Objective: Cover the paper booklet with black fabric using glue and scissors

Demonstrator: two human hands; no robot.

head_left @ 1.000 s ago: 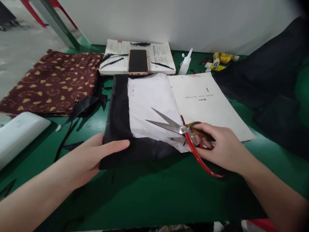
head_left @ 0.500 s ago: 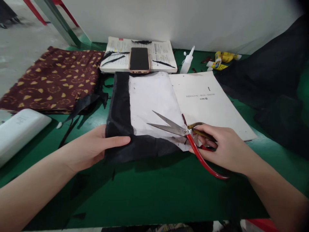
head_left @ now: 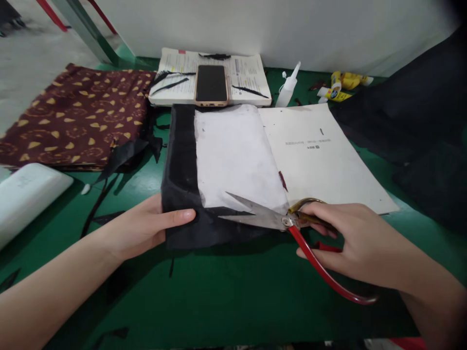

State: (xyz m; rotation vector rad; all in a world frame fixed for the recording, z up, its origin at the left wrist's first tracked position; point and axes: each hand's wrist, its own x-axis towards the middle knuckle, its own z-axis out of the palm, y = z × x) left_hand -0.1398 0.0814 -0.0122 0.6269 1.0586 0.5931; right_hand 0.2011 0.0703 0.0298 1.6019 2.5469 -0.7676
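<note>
My left hand (head_left: 156, 221) pinches the left edge of a flat panel, thumb on top. White paper (head_left: 237, 155) forms its face, and black fabric (head_left: 182, 146) borders it on the left and along the near side. My right hand (head_left: 346, 238) grips scissors (head_left: 259, 214) with one red handle and one brownish handle. Their blades are spread and point left, over the near black border and the paper's lower right corner. Whether the lower blade is above or under the fabric I cannot tell. A dark red scrap (head_left: 283, 181) lies at the paper's right edge.
Behind the panel, a phone (head_left: 211, 83) rests on an open book (head_left: 175, 63). A white sheet (head_left: 302, 141), glue bottle (head_left: 287, 91) and yellow tubes (head_left: 337, 92) are to the right. Patterned maroon fabric (head_left: 80, 116) and a white power bank (head_left: 32, 199) lie left on the green table (head_left: 219, 301).
The scissors and my right hand have moved right and toward me, and the blades now lie lower, across the near black border. My left hand keeps its hold on the panel.
</note>
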